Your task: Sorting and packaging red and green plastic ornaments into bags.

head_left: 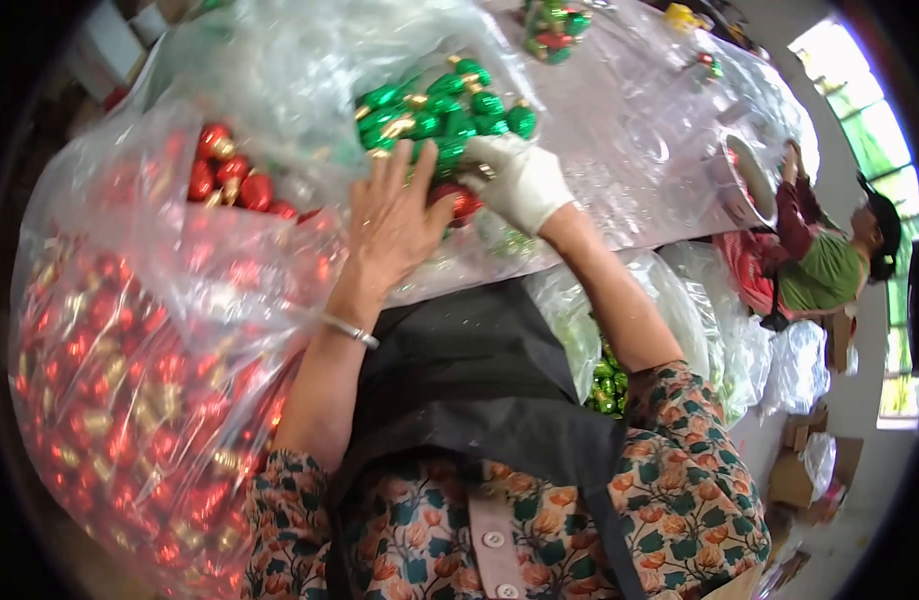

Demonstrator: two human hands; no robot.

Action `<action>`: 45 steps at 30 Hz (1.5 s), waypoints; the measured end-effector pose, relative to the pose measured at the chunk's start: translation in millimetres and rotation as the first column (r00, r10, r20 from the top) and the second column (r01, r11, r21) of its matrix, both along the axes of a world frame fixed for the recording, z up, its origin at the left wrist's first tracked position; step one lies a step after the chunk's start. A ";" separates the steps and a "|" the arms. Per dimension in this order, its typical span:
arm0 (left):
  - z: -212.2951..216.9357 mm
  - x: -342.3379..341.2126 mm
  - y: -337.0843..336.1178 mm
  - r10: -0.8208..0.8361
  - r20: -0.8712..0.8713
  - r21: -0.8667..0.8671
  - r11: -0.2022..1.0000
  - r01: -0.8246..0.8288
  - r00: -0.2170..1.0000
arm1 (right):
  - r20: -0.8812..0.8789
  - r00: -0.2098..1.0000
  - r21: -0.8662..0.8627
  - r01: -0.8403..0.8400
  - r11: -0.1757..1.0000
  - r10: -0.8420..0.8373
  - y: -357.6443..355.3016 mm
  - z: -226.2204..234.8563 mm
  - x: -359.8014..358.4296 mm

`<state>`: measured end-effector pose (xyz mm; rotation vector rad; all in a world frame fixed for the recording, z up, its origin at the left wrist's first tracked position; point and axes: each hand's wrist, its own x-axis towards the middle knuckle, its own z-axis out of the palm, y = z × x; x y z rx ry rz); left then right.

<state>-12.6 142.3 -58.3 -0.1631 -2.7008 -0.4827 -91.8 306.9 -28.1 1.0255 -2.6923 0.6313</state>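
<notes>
My bare left hand (391,215) lies with its fingers stretched forward at the near edge of a heap of shiny green Christmas baubles (444,108). Its thumb reaches toward a red bauble (456,204) between my two hands. A white glove covers my right hand (522,178), whose fingers bend inward beside the red bauble and the nearest green ones. What those fingertips pinch is hidden. Clear plastic film lies around the green heap, and the baubles have gold caps.
At the left bulges a large clear bag of red baubles (129,400), with loose red ones (229,175) at its mouth. A filled clear container (556,30) stands on the table's far side. A white roll (744,180) is at the right, near another person (829,260). Green baubles (606,385) sit in a bag below my right arm.
</notes>
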 end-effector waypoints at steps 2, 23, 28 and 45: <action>0.8 -3.6 1.9 -0.011 -0.084 0.019 1.000 0.012 0.996 | 0.038 0.999 -0.008 -0.007 1.000 0.007 -0.7 6.9 -2.4; 3.5 -21.6 -0.4 -0.096 0.109 -0.034 0.994 0.100 0.989 | 0.085 0.996 0.116 -0.047 0.992 0.037 -0.4 1.4 -22.2; 10.2 -19.6 3.1 -0.108 0.144 -0.096 0.988 0.122 0.984 | 0.057 0.997 0.056 -0.055 0.997 0.052 17.3 7.2 23.0; 34.4 -14.0 17.3 -0.273 -0.258 0.144 0.938 0.316 0.927 | -0.146 0.915 0.127 0.394 0.910 -0.376 164.6 30.0 -43.1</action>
